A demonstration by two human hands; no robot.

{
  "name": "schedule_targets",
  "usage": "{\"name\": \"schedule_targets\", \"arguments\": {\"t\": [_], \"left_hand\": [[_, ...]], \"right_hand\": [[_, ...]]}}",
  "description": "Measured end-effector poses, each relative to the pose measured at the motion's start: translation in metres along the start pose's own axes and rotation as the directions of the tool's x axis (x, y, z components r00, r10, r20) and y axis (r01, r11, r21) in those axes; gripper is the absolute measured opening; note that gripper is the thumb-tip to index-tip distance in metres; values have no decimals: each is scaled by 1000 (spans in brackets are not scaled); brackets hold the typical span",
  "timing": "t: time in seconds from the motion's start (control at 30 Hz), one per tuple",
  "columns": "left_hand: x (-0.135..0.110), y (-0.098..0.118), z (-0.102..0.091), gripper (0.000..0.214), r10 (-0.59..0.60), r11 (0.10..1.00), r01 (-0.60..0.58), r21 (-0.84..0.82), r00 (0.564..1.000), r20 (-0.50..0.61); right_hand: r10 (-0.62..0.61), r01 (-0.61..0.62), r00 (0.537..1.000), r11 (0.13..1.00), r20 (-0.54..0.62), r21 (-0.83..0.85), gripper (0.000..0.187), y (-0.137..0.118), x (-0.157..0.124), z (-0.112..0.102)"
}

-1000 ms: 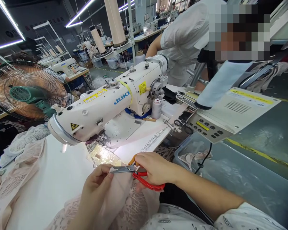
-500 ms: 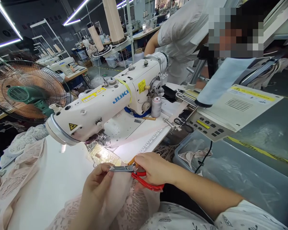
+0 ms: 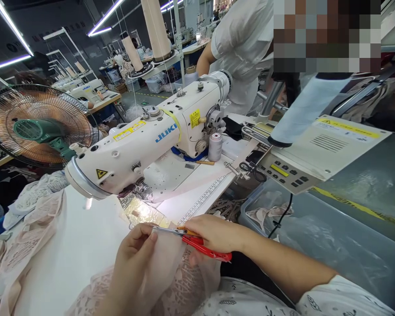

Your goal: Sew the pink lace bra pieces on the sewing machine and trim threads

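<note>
My right hand [image 3: 213,235] is closed on red-handled thread snips [image 3: 197,244], whose steel blades point left at the edge of pale pink fabric [image 3: 166,267]. My left hand [image 3: 134,254] pinches that fabric just beside the blade tips. The cloth is sheer with a lace part and lies over my lap at the front of the white table [image 3: 82,250]. Behind my hands stands a white JUKI sewing machine [image 3: 145,140], its needle area lit.
A green fan [image 3: 36,127] stands at the left. More pink lace fabric [image 3: 26,224] lies on the table's left. A control panel [image 3: 316,153] and a grey bin [image 3: 316,237] are on the right. A person in white [image 3: 246,39] bends behind the machine. A thread spool [image 3: 214,148] stands by it.
The snips have tilted flatter and slid slightly right and down. My left hand keeps its pinch on the fabric. The person behind has leaned closer.
</note>
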State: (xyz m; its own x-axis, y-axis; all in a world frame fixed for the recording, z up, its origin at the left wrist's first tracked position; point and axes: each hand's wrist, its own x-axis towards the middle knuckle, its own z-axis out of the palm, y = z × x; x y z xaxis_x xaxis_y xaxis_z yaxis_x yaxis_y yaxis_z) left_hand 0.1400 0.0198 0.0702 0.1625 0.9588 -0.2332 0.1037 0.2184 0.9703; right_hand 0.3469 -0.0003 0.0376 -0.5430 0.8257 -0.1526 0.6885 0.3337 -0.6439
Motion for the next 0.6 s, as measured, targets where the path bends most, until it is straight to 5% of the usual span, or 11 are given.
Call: {"name": "schedule_targets", "arguments": {"t": [0.6], "left_hand": [[3, -4, -3, 37, -32, 999, 32, -27, 999, -8]], "right_hand": [[79, -85, 991, 995, -105, -52, 24, -2, 3, 8]]}}
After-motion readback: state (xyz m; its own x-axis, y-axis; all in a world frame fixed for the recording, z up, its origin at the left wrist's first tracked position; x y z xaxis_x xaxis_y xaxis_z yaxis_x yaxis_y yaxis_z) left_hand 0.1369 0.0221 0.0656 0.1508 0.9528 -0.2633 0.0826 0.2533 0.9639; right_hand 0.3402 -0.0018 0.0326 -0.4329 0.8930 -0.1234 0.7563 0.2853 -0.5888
